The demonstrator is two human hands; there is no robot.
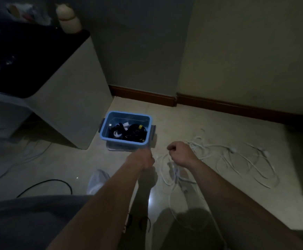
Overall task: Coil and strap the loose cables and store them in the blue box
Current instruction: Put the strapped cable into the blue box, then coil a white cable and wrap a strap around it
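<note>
The blue box (143, 139) stands on the tiled floor by a cabinet and has coiled black cables (134, 132) inside. A long white cable (237, 159) lies in loose loops on the floor to the right of the box. My left hand (145, 160) is just in front of the box with curled fingers, and a strand of the white cable seems to run from it. My right hand (180, 152) is closed in a fist on the same white cable, which hangs below it in loops (174, 173). The dim light hides the exact grip.
A white cabinet (71, 98) with a black top stands to the left, with a pale bottle (68, 17) on it. A black cable (56, 181) curves over the floor at the left. My white-covered foot (98, 179) is below the box. Walls with a brown skirting board (219, 105) close the back.
</note>
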